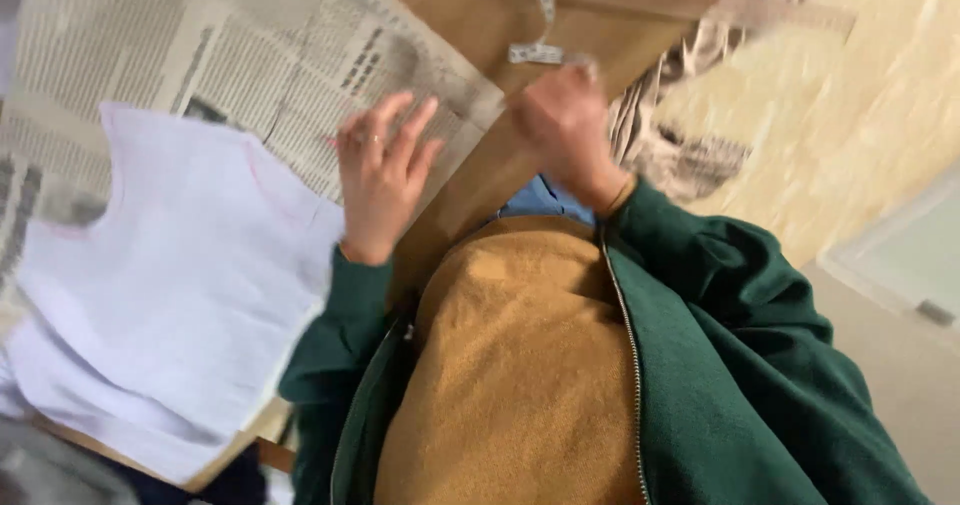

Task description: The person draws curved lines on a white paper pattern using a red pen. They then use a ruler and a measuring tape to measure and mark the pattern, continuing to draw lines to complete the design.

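White cloth piece, one measuring tape, two hands, newspaper

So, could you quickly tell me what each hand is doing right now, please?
Left hand: open, fingers spread, flat on the newspaper.
Right hand: closed, pinching the measuring tape.

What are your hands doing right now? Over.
Left hand flat, fingers spread on newspaper. Right hand closed on tape measure. White cloth beside left hand.
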